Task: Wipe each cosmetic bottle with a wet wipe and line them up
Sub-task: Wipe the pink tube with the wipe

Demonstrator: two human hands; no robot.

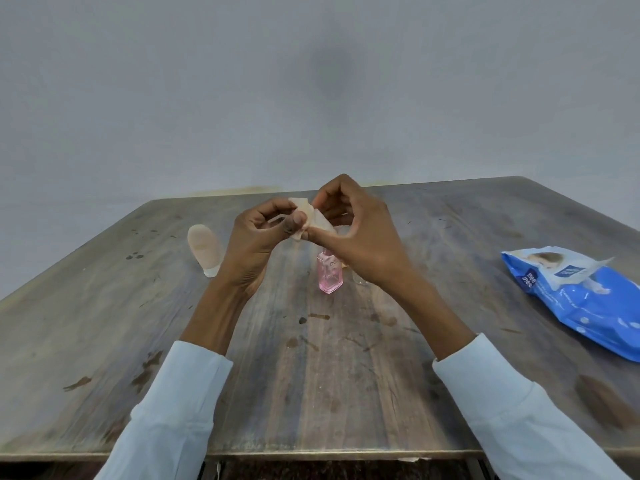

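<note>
Bench [311,393]: wooden, stained.
Hands: left hand [254,244] and right hand [360,240] are raised, fingers curled, a wet wipe [313,220] pinched between them.
Pink bottle [330,277]: upright, below the hands.
Beige tube [204,249]: left.
Wipe pack [581,299]: right.

Plain room: stained wooden table [311,393], bare wall [311,81]

The worn, stained wooden table [346,393] in front of me carries four visible items. A beige plastic tube with a white cap [204,250] lies at my left. A pink transparent rectangular glass bottle [329,276] stands near the centre. A clear container [360,279], mostly hidden, sits just beside it. A blue plastic wet-wipe pack [585,303], flap raised, lies at my right.
</note>
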